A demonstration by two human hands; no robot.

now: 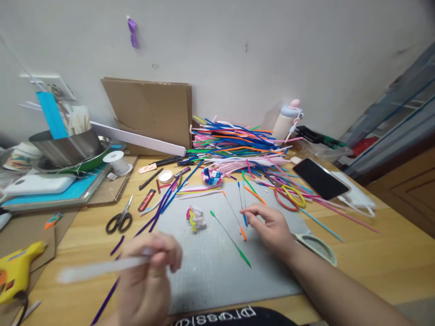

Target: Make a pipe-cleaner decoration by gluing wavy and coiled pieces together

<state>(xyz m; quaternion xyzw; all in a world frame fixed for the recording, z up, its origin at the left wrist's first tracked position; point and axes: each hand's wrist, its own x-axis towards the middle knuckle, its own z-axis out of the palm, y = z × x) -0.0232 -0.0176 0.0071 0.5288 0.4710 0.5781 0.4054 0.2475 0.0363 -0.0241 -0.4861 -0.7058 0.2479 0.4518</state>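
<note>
One yellow glue gun point(20, 267) and one pair of black scissors point(119, 221) lie left; your left hand point(149, 267) pinches one blurred white strip point(102, 268). One green-tipped stem point(228, 234) and one orange-tipped stem point(233, 212) lie before your right hand point(270, 226), its grip on a blue-tipped stem point(245, 220) unclear.

stems point(231, 239) on mat point(204, 283), glue gun point(18, 267) left

"What do the left fingers point(169, 248) hold?"
"A whitish strip point(98, 270), slim, blurred, nearly level, its free end jutting left above the tabletop point(86, 222)."
"And by the right fingers point(255, 214)?"
"A thin blue-ended stem point(245, 220), partly hidden, on the grey mat point(200, 271); I can't tell if they touch."
"Others near it?"
"An orange-ended stem point(234, 215) and a green-ended stem point(227, 234), thin-waisted, both slanting, apart."
</note>
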